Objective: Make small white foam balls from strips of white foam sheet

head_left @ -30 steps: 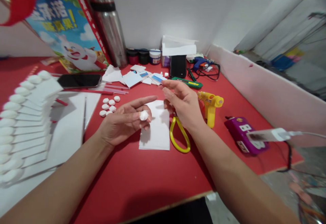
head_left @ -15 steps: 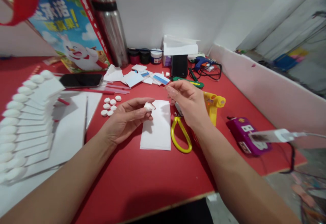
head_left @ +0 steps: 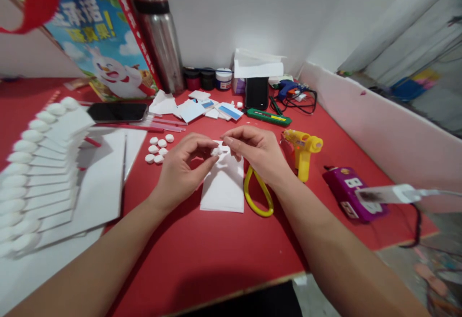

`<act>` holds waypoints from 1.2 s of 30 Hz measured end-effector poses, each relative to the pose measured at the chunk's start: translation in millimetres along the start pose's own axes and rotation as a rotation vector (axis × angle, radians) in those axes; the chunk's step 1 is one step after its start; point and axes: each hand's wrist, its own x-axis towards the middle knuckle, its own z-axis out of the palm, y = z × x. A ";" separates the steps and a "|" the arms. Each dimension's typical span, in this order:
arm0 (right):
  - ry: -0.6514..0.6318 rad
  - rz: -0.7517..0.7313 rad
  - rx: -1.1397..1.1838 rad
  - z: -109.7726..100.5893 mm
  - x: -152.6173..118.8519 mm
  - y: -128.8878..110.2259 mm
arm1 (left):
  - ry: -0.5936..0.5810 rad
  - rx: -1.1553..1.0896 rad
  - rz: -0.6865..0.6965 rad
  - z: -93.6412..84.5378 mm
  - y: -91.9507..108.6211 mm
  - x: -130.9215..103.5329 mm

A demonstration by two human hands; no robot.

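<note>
Over the white paper (head_left: 222, 196) on the red worktop (head_left: 202, 259), your left hand (head_left: 186, 165) pinches a small white lump (head_left: 216, 151) between thumb and fingers, apparently at the very tips so that your other hand can reach it. Your right hand (head_left: 258, 156) faces it, fingers drawn together just beside the lump; at this blur I cannot tell whether they grip anything. The round white pieces (head_left: 153, 149) sit grouped beside your left hand, probably for easy reach. The yellow glue gun (head_left: 305, 151) rests beyond your right hand, likely to leave you elbow room.
</note>
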 end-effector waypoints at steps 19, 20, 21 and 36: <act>-0.052 -0.093 -0.203 9.1 -0.1 8.2 | 0.015 0.286 0.176 -0.1 -0.7 -1.5; -0.058 -0.101 -0.218 9.0 0.2 8.6 | 0.015 0.313 0.190 -0.5 -1.7 -1.0; -0.062 -0.107 -0.231 8.8 0.4 8.6 | 0.018 0.331 0.195 -0.9 -3.2 -0.6; 0.360 -0.335 -0.673 -22.2 0.1 -15.6 | -0.006 -0.216 -0.262 1.7 -3.5 3.4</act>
